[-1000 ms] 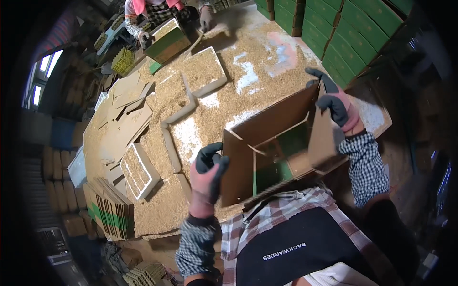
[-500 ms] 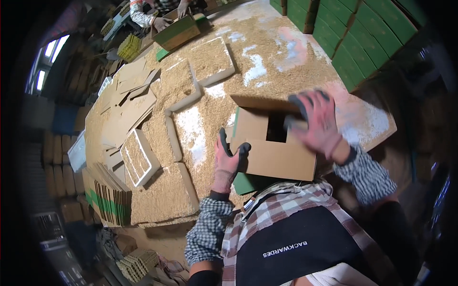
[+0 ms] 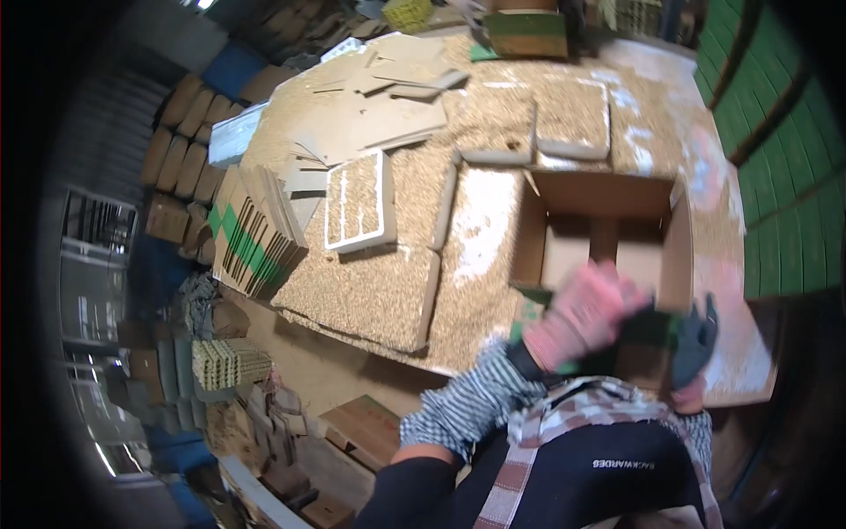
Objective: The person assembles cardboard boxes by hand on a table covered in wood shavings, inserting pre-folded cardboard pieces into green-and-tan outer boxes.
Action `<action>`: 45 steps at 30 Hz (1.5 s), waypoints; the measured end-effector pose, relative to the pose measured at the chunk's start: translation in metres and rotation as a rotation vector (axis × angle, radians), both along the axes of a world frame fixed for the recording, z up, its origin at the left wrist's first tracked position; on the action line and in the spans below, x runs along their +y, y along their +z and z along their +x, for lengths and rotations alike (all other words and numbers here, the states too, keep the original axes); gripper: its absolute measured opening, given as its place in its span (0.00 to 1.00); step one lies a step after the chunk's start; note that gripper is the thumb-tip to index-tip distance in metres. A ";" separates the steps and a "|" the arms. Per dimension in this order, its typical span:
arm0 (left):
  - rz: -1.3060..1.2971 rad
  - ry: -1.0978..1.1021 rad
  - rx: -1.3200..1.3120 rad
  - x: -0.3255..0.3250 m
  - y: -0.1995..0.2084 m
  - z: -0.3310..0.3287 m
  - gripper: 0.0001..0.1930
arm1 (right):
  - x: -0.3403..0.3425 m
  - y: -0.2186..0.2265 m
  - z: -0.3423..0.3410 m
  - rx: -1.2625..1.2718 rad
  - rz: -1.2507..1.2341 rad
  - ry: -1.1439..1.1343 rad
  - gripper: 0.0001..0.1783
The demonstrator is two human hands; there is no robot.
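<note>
The cardboard box is right of centre in the frame, its open mouth facing up and its green outer side toward the wearer. Its walls are up and the flaps across its bottom look folded in, so the box seems shaped; nothing packed shows inside, and the top is not shut, so filling and closing look undone.

The left hand, in a pink glove, is over the near side of the box; motion blurs its fingers, so I cannot tell how far they are bent or whether they grip the edge. The right hand is beside the box's near right corner, fingers extended and apart, apparently holding nothing; whether it touches the cardboard is unclear.

Left of the box, wood shavings cover much of the table, with a white tray and a bundle of folded boxes farther left. Stacked green boxes fill the upper right.

Half a second ago, the box showed its flaps with a dark gap between them, and the right hand was over them; now its inside shows, and the left hand reaches across. The view has swung too.
</note>
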State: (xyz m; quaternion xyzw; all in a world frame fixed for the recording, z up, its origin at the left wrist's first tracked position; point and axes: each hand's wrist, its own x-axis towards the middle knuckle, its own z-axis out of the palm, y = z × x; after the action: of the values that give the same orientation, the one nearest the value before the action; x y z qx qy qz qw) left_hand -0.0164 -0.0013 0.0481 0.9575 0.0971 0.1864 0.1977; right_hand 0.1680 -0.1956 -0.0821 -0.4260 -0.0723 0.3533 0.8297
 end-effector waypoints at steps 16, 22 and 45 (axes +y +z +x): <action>-0.530 1.617 -1.382 0.274 -0.173 -0.262 0.37 | 0.055 0.041 0.020 -1.134 -1.111 0.332 0.40; -1.311 1.224 -1.466 0.256 -0.184 -0.311 0.39 | 0.054 0.063 0.050 -1.164 -1.011 0.539 0.39; -0.489 0.510 0.500 0.070 -0.068 -0.043 0.31 | 0.038 0.063 0.055 -1.137 -0.735 0.723 0.54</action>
State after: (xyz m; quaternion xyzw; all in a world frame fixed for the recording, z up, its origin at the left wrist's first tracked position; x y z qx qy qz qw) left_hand -0.0597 0.0691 -0.0198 0.8435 0.4168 -0.0370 0.3368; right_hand 0.2231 -0.1576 -0.0190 -0.7405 -0.5007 0.3306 0.3026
